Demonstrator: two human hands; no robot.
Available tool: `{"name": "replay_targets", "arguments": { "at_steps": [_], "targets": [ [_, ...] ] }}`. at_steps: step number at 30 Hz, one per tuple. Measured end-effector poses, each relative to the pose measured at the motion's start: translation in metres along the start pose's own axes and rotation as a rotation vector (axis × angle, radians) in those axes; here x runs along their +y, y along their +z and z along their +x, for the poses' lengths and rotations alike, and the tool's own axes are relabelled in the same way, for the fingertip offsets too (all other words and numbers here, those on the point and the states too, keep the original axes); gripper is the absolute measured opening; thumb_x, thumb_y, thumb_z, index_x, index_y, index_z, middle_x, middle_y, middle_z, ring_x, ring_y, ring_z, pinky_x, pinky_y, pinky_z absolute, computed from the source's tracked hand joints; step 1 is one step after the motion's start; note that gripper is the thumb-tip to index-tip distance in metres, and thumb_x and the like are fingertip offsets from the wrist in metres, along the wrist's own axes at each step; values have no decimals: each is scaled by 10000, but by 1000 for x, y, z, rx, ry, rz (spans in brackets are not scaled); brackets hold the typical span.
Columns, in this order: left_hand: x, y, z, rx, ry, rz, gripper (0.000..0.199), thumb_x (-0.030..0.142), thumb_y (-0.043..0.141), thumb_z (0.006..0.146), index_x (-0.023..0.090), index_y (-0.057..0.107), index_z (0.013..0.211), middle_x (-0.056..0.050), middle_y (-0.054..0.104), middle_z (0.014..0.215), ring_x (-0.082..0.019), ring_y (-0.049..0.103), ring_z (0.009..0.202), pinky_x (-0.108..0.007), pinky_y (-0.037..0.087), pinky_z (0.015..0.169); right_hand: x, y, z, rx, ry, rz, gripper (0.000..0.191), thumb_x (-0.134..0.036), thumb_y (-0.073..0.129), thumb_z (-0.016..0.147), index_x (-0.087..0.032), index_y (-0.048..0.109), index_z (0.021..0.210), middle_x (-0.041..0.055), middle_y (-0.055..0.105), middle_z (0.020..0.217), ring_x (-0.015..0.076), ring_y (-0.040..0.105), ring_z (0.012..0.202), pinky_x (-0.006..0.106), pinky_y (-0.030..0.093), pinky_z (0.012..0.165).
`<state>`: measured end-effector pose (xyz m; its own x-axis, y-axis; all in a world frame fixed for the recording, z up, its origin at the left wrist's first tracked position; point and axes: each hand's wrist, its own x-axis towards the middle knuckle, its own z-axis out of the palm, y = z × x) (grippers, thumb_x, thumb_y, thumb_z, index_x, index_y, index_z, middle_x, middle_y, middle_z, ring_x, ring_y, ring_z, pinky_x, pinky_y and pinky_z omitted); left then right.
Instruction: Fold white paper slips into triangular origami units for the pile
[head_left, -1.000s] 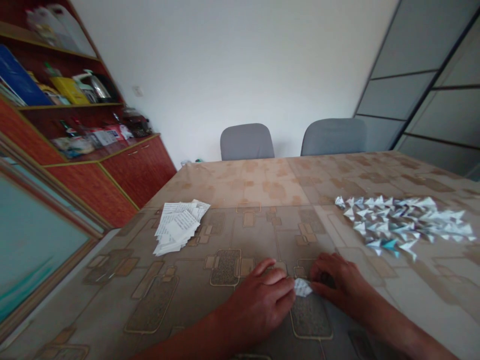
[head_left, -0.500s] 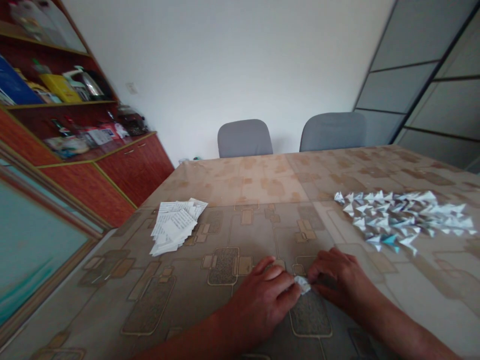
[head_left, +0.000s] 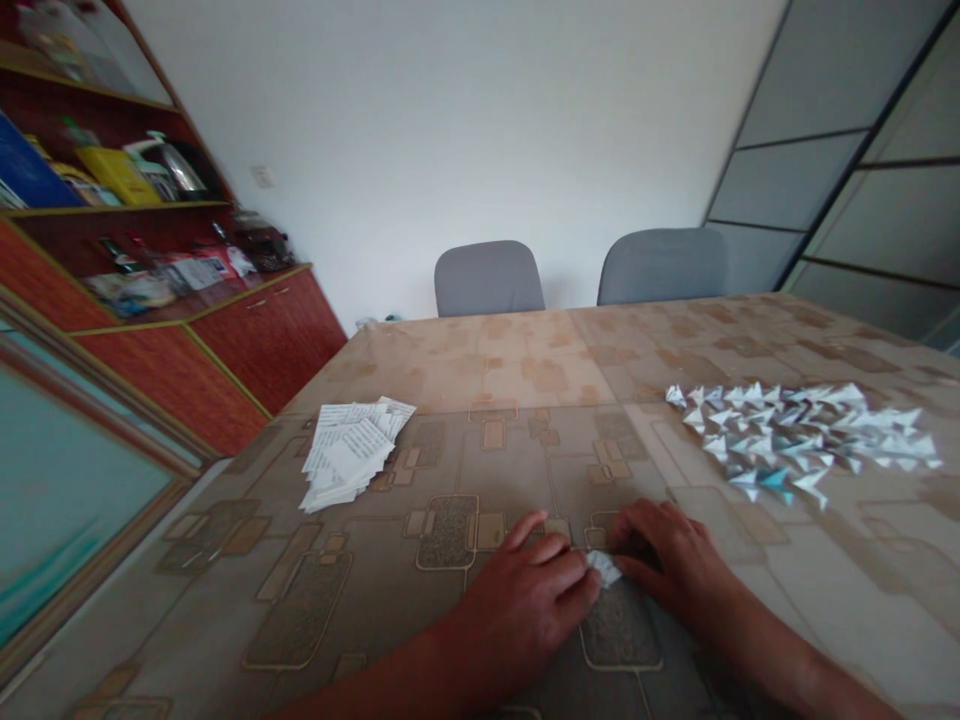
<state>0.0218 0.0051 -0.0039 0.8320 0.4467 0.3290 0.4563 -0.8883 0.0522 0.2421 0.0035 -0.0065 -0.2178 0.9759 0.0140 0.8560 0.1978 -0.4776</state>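
Note:
Between my two hands, low over the patterned tablecloth, is a small folded piece of printed paper. My left hand pinches its left side between thumb and fingers. On its right edge the fingertips of my right hand are closed, partly covering it. A fanned stack of printed paper slips lies to the left of my hands. Several rows of pointed folded paper pieces stand at the right, one of them teal.
The table has a patterned cover. Two grey chairs stand at its far side against a white wall. On the left is a red-brown cabinet with shelves of bottles, a kettle and packages. Panelled doors are at the right.
My right hand has shifted slightly left, its fingers now closer over the folded paper's right edge. The left hand has hardly moved, and the stack stays put.

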Motion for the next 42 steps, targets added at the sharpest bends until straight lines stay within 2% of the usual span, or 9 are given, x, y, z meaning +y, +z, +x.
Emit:
{"name": "replay_targets", "arguments": {
  "at_steps": [7, 12, 16, 21, 24, 27, 32, 36, 42],
  "targets": [
    [-2, 6, -3, 60, -20, -6, 180, 263, 477, 983, 222, 625, 1077, -25, 674, 966, -161, 573, 925, -457, 324, 1067, 7, -10, 3, -40, -85, 106, 219, -43, 504, 686, -204, 640, 747, 4, 656, 743, 184, 588, 730, 294, 409, 664],
    [0, 8, -4, 76, -35, -41, 197, 244, 473, 978, 211, 628, 1095, -41, 672, 974, -173, 573, 932, -448, 344, 1055, 2, -6, 0, 26, -84, 2, 93, -147, 650, 721, -221, 673, 772, 13, 666, 769, 211, 585, 757, 321, 394, 687],
    [1, 1, -1, 95, -85, -155, 211, 219, 461, 974, 214, 633, 1096, -42, 676, 951, -176, 588, 906, -420, 387, 1009, -4, -5, -1, 19, -82, -47, 132, -91, 681, 688, -209, 653, 738, 10, 656, 768, 211, 579, 776, 317, 383, 698],
    [-1, -9, 10, 148, -345, -443, 188, 253, 610, 882, 198, 664, 1054, -37, 692, 930, -186, 607, 872, -297, 471, 791, -8, -12, 2, 38, -193, 56, 175, -28, 655, 718, -202, 636, 721, -1, 664, 731, 193, 596, 758, 300, 395, 701],
    [-2, -4, 16, 100, -486, -549, 92, 218, 641, 836, 194, 725, 863, -9, 695, 755, -157, 618, 706, -244, 454, 663, -10, -14, 4, 90, -237, 76, 151, -60, 660, 742, -204, 622, 719, -5, 658, 706, 191, 601, 731, 308, 399, 696],
    [-4, 6, 20, 95, -574, -672, 146, 130, 608, 801, 186, 743, 802, -1, 706, 700, -139, 615, 639, -227, 441, 626, -13, -18, 6, 133, -228, 134, 131, -86, 612, 760, -203, 595, 704, 0, 643, 681, 183, 597, 689, 292, 414, 653],
    [-7, 3, 28, 357, -761, -1035, 148, 170, 619, 746, 148, 711, 860, -30, 714, 728, -150, 635, 658, -233, 474, 624, -17, -29, 6, 327, -174, 379, 163, -280, 488, 876, -209, 566, 751, 15, 617, 696, 175, 596, 677, 277, 468, 634],
    [-2, -8, 36, 521, -765, -1204, 120, 251, 658, 739, 144, 614, 774, -22, 650, 706, -141, 607, 654, -237, 474, 624, -24, -26, 4, 293, -169, 510, 208, -363, 516, 871, -216, 580, 739, 8, 626, 689, 171, 600, 662, 261, 481, 615],
    [16, -3, 42, 555, -722, -1446, 308, 380, 732, 712, 174, 510, 768, -1, 591, 717, -124, 572, 632, -234, 468, 600, -35, -21, -3, 393, -175, 473, 125, -281, 584, 805, -218, 599, 698, -1, 623, 660, 175, 578, 659, 272, 464, 628]
  ]
}}
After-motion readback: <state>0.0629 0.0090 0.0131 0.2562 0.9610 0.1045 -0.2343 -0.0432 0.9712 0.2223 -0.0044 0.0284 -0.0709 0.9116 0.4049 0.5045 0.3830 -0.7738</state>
